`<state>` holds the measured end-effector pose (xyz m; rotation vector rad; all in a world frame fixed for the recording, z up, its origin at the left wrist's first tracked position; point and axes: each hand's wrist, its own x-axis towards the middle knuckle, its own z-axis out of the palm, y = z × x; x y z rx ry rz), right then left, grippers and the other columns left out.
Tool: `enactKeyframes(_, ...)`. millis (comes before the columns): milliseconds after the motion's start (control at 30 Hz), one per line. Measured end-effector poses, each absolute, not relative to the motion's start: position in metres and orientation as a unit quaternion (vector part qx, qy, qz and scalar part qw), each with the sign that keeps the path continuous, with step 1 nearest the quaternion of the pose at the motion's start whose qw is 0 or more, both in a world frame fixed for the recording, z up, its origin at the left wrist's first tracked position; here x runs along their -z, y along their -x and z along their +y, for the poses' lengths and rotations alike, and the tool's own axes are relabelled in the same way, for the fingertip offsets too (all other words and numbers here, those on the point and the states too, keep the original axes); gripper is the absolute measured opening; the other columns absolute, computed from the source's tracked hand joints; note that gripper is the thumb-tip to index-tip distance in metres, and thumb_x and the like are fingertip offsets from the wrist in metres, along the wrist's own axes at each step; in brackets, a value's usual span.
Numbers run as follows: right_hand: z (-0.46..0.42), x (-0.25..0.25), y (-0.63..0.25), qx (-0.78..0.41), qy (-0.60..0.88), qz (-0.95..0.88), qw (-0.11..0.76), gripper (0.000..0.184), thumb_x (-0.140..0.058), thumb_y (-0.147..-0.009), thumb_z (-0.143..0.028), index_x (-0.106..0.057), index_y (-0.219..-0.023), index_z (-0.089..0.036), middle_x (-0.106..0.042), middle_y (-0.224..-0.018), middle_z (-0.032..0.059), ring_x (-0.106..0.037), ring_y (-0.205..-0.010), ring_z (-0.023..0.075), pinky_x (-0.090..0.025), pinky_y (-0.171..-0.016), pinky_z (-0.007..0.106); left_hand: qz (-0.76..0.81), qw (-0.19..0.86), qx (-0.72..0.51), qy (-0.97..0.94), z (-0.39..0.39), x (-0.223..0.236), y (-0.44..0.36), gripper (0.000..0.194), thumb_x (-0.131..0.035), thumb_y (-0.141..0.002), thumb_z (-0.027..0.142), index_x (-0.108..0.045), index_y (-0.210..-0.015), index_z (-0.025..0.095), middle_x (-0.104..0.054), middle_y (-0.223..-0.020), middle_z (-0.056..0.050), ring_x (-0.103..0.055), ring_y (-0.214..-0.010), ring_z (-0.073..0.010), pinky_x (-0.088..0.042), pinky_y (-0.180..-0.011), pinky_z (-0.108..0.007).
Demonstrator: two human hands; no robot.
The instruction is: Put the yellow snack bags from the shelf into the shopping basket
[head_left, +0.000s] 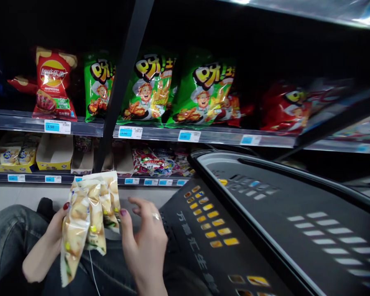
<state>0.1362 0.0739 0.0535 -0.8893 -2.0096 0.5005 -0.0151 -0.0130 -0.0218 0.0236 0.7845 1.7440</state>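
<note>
My left hand [51, 234] grips several pale yellow snack packets [86, 218] fanned out over my lap, its thumb on their left edge. My right hand [144, 238], with a ring and painted nails, touches the right edge of the packets with its thumb; its fingers are spread apart and blurred. I sit or crouch in jeans [9, 234] in front of a shop shelf.
A black plastic shopping basket [265, 230] fills the lower right. The upper shelf [160, 133] carries a red chip bag [53, 84] and green snack bags [148, 90]. The lower shelf holds yellow cardboard boxes [54, 154] and small sweets. A dark upright post [123, 78] crosses the shelves.
</note>
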Motion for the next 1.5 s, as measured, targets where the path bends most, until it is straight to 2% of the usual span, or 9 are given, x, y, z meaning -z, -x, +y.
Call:
enactKeyframes(133, 0.049, -0.061, -0.127, -0.291, 0.328, -0.802, 0.406, 0.023, -0.056, -0.077, -0.035, -0.049, -0.094, -0.021, -0.057, -0.078, 0.0028, -0.056, -0.068, 0.0183, -0.046, -0.059, 0.028, 0.437, 0.460, -0.773, 0.016, -0.009, 0.012, 0.007, 0.042, -0.075, -0.054, 0.020, -0.064, -0.094, 0.016, -0.073, -0.074, -0.003, -0.068, -0.070, -0.0238, -0.054, -0.065, -0.030)
enactKeyframes(233, 0.037, -0.054, -0.111, -0.325, 0.416, -0.789, 0.313, 0.034, -0.060, -0.074, -0.037, -0.048, -0.100, -0.019, -0.058, -0.094, 0.0103, -0.059, -0.081, 0.0252, -0.048, -0.066, 0.035, 0.479, 0.405, -0.778, -0.046, -0.005, 0.000, 0.000, 0.041, -0.077, -0.055, 0.022, -0.064, -0.094, 0.015, -0.072, -0.081, -0.005, -0.067, -0.076, -0.0239, -0.053, -0.068, -0.028)
enactKeyframes(367, 0.038, -0.039, -0.098, -0.386, 0.440, -0.751, 0.307, 0.022, -0.052, -0.079, -0.035, -0.048, -0.094, -0.019, -0.059, -0.094, 0.0119, -0.059, -0.084, 0.0276, -0.048, -0.070, 0.040, 0.479, 0.365, -0.793, -0.091, -0.004, -0.003, -0.002, 0.041, -0.077, -0.057, 0.022, -0.063, -0.095, 0.016, -0.072, -0.090, -0.006, -0.066, -0.087, -0.0261, -0.052, -0.075, -0.031)
enactKeyframes(500, 0.054, -0.040, -0.107, -0.602, 0.335, -0.646, 0.330, 0.027, -0.055, -0.078, -0.034, -0.046, -0.099, -0.021, -0.063, -0.094, 0.0074, -0.061, -0.084, 0.0221, -0.049, -0.070, 0.033, 0.443, 0.383, -0.810, -0.003, -0.003, 0.002, 0.005, 0.048, -0.076, -0.060, 0.032, -0.061, -0.102, 0.015, -0.072, -0.087, -0.008, -0.066, -0.089, -0.0286, -0.052, -0.080, -0.037)
enactKeyframes(633, 0.076, -0.048, -0.131, -0.762, 0.250, -0.480, 0.355, 0.036, -0.061, -0.072, -0.036, -0.048, -0.102, -0.021, -0.065, -0.085, 0.0043, -0.063, -0.069, 0.0182, -0.048, -0.055, 0.026, 0.416, 0.390, -0.821, 0.042, -0.004, -0.006, 0.015, 0.042, -0.067, -0.071, 0.023, -0.057, -0.111, 0.017, -0.073, -0.086, -0.008, -0.066, -0.091, -0.0265, -0.050, -0.085, -0.040)
enactKeyframes(833, 0.093, -0.036, -0.146, -0.892, 0.003, -0.364, 0.268, 0.032, -0.048, -0.078, -0.056, -0.038, -0.074, -0.025, -0.037, -0.036, -0.0145, -0.017, -0.015, 0.0041, -0.022, -0.025, 0.016, 0.410, 0.418, -0.807, 0.068, -0.013, -0.014, 0.023, 0.026, -0.055, -0.077, 0.008, -0.062, -0.101, 0.018, -0.074, -0.080, -0.004, -0.065, -0.092, -0.0290, -0.050, -0.086, -0.047)
enactKeyframes(1067, 0.086, -0.019, -0.139, -0.912, -0.200, -0.228, 0.277, 0.032, -0.047, -0.082, -0.047, -0.029, -0.068, -0.025, -0.032, -0.026, -0.0182, -0.004, -0.010, 0.0014, -0.014, -0.021, 0.010, 0.408, 0.488, -0.768, 0.074, -0.017, -0.003, 0.029, 0.045, -0.055, -0.081, 0.022, -0.047, -0.124, 0.033, -0.074, -0.088, 0.004, -0.066, -0.088, -0.0266, -0.055, -0.077, -0.043)
enactKeyframes(1267, 0.085, -0.025, -0.140, -0.913, -0.119, -0.225, 0.320, 0.033, -0.057, -0.077, -0.043, -0.033, -0.066, -0.024, -0.030, -0.024, -0.0184, -0.003, -0.011, 0.0011, -0.013, -0.020, 0.010, 0.404, 0.502, -0.762, 0.063, -0.015, 0.000, 0.027, 0.055, -0.054, -0.081, 0.018, -0.037, -0.132, 0.031, -0.073, -0.091, 0.001, -0.068, -0.081, -0.0262, -0.059, -0.064, -0.037)
enactKeyframes(1500, 0.090, -0.033, -0.142, -0.897, 0.031, -0.121, 0.423, 0.019, -0.036, -0.091, -0.030, -0.037, -0.074, -0.022, -0.024, -0.031, -0.0182, 0.008, -0.022, -0.0008, 0.000, -0.025, 0.008, 0.440, 0.485, -0.755, 0.044, -0.014, -0.003, 0.027, 0.044, -0.046, -0.083, 0.009, -0.047, -0.125, 0.023, -0.075, -0.082, -0.001, -0.069, -0.077, -0.0236, -0.058, -0.058, -0.033)
